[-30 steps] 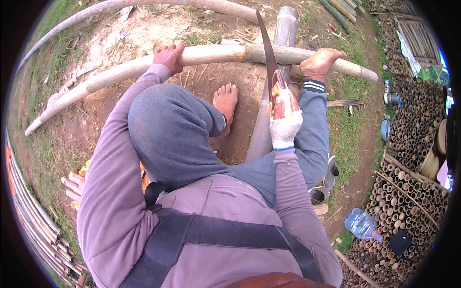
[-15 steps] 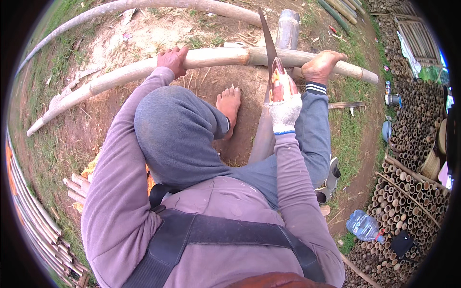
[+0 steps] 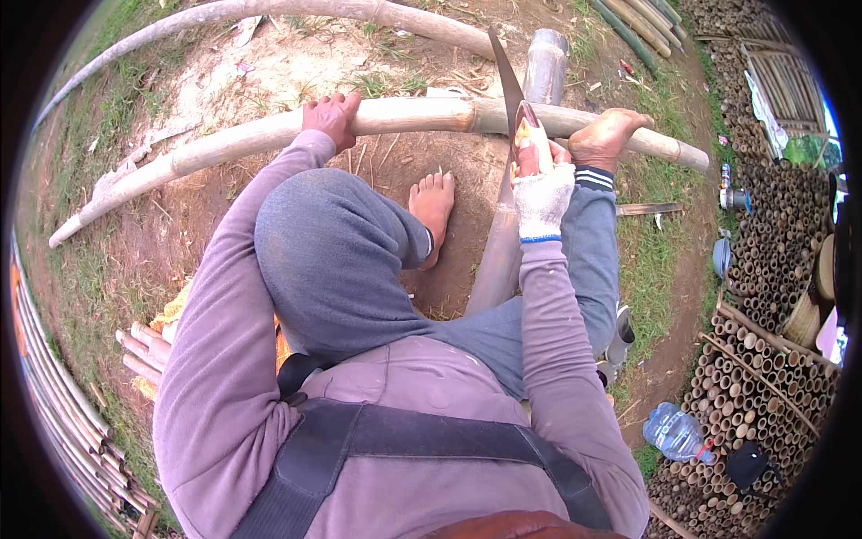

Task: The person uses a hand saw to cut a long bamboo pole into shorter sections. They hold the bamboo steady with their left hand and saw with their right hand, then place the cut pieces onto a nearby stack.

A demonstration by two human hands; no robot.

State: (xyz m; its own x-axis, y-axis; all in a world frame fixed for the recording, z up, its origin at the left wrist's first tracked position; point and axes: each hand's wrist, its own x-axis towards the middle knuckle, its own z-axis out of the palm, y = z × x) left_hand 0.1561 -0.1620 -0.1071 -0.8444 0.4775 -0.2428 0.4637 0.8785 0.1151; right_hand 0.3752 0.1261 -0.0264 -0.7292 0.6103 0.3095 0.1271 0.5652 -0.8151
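Note:
A long pale bamboo pole (image 3: 413, 115) lies crosswise in front of me. My left hand (image 3: 332, 119) is bare and grips it from above, left of the middle. In my right hand (image 3: 539, 180), which wears a white knit glove with exposed fingers, is the handle of a handsaw. Its dark, tapering blade (image 3: 507, 76) points away from me and crosses the pole just right of a node. My bare right foot (image 3: 606, 139) rests on the pole to the right of the saw. Under the crossing lies a thick grey bamboo log (image 3: 494, 260), pointing away from me.
Another long bamboo pole (image 3: 314, 7) curves across the far ground. Cut bamboo pieces (image 3: 736, 386) are stacked at the right, with a clear plastic bottle (image 3: 675, 433) on them. Several poles (image 3: 67, 404) lie along the left. My left foot (image 3: 431, 211) stands on bare soil.
My right hand and the saw have moved slightly forward over the pole. My left hand keeps its grip in the same place. The whole view has shifted a little.

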